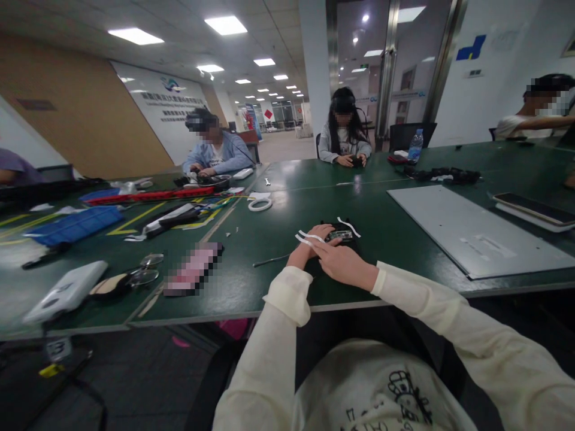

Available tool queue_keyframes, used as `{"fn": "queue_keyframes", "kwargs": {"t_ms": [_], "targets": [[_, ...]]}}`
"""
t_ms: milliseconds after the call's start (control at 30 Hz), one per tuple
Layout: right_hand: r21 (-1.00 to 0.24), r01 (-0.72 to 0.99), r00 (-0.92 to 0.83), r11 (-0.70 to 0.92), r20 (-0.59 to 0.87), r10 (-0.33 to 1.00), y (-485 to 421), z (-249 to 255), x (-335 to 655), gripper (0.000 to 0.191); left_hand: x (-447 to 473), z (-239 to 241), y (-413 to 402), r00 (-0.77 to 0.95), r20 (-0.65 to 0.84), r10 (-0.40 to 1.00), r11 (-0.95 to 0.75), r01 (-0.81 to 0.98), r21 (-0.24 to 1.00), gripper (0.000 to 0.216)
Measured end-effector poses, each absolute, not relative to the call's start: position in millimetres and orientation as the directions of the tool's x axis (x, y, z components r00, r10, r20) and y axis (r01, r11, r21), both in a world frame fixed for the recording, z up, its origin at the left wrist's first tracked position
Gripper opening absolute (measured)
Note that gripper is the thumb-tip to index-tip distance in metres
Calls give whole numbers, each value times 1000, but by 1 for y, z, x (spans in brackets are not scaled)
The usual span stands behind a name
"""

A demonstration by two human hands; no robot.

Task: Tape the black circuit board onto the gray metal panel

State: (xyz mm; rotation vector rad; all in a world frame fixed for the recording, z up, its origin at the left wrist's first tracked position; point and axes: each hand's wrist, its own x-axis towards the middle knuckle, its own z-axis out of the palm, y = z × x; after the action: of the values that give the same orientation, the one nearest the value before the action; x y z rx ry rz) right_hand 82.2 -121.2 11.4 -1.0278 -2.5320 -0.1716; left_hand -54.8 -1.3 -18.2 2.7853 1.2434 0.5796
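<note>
A small black device (340, 235) with a pale label lies on the green table (381, 227) just ahead of me. My left hand (308, 246) rests beside it with its fingers stretched toward its left end, a white strip across the fingers. My right hand (344, 262) lies flat over the left one, fingers extended toward the device. White paper strips (348, 226) lie by the device. Neither hand visibly grips anything.
A grey flat panel (471, 230) lies to the right, a phone (532, 206) beyond it. A white tape roll (260, 205), a thin rod (271, 260), a blue tray (76, 224) and a white box (67, 290) sit left. Other people sit at the far side.
</note>
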Motion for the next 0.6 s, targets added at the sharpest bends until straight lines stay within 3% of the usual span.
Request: {"fn": "queue_keyframes", "kwargs": {"t_ms": [167, 300, 367, 467, 600], "targets": [[-194, 723, -507, 663, 502, 701, -96, 34, 132, 35, -58, -23, 0, 685, 254, 682, -726, 676, 128, 44], [-263, 916, -173, 302, 421, 890, -37, 31, 224, 40, -58, -22, -3, 664, 290, 689, -719, 678, 155, 58], [-263, 965, 83, 3, 314, 946, -12, 13, 277, 51, -58, -22, -3, 669, 289, 684, -724, 671, 161, 60], [-286, 849, 487, -444, 96, 868, 8, -25, 341, 62, -58, -19, -3, 657, 282, 699, -711, 681, 175, 59], [-286, 793, 561, -538, 0, 828, 15, -61, 375, 67, -57, -14, -7, 644, 256, 721, -691, 698, 188, 57]]}}
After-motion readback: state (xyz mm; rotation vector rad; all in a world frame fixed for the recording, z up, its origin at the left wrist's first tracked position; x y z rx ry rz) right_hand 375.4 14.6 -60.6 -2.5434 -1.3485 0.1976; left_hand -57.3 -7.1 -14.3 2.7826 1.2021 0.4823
